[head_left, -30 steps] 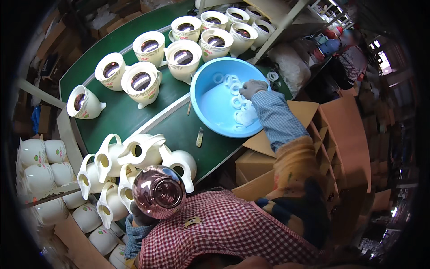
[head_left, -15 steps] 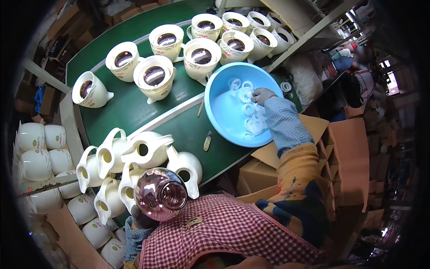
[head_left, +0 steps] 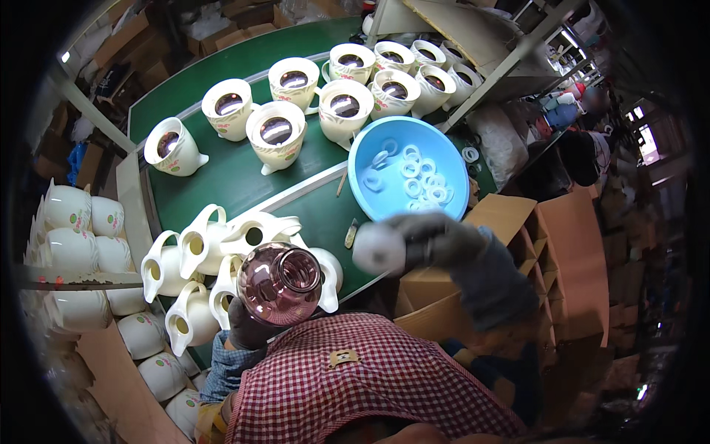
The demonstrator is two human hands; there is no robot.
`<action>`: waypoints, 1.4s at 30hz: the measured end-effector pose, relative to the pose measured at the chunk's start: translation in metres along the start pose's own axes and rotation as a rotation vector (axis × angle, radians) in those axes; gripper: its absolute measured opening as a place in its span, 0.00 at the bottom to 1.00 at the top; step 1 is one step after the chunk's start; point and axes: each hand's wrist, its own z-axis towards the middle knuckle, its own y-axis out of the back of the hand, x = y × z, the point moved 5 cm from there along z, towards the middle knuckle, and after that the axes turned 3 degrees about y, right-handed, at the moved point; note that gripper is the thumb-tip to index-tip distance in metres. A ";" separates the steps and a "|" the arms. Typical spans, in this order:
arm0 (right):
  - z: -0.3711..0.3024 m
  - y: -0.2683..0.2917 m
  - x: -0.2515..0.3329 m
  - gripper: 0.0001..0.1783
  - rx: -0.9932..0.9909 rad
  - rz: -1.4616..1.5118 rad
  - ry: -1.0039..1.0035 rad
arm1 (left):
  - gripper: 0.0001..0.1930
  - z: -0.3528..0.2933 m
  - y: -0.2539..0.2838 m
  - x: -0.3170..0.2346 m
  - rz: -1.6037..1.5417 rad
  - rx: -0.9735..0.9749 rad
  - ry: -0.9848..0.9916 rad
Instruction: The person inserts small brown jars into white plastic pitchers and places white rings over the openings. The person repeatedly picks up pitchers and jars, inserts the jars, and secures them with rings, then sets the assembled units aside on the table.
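My left hand [head_left: 247, 325], gloved in grey, is wrapped round a shiny purplish glass flask liner [head_left: 268, 287] with its open neck facing up and to the right. My right hand [head_left: 444, 240], also gloved and smeared by motion, holds a white ring [head_left: 379, 250] out in front of its fingers, between the liner and the light blue basin [head_left: 373, 201]. Several loose white rings [head_left: 427, 169] lie inside that basin. White jug tops [head_left: 200, 248] with handles and spouts are clustered beside the liner, partly hidden by it.
White printed jug bodies [head_left: 277, 154] with liners inside stand on the green table [head_left: 222, 177]. More white bodies [head_left: 70, 248] are stacked at the left. An open, divided cardboard box [head_left: 510, 214] sits right of the basin; a metal post [head_left: 510, 63] slants across the upper right.
My right hand has come out of the basin and moved down and left toward the liner, carrying a white ring. The liner stays in my left hand. The whole view has shifted slightly.
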 end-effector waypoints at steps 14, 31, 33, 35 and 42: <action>-0.016 -0.137 0.100 0.19 0.329 0.029 0.672 | 0.54 0.005 -0.039 -0.015 1.014 -0.011 -0.068; -0.015 -0.146 0.091 0.17 0.315 0.186 0.721 | 0.41 -0.004 -0.032 -0.016 1.446 -0.080 -0.476; -0.014 -0.145 0.104 0.15 0.266 0.138 0.786 | 0.42 0.002 -0.019 -0.008 0.813 -0.061 -0.300; -0.015 -0.146 0.108 0.16 0.241 0.108 0.861 | 0.43 -0.003 -0.021 -0.001 0.366 0.034 -0.121; -0.016 -0.154 0.106 0.17 0.126 0.078 1.024 | 0.53 -0.005 -0.015 0.011 -0.016 0.159 0.077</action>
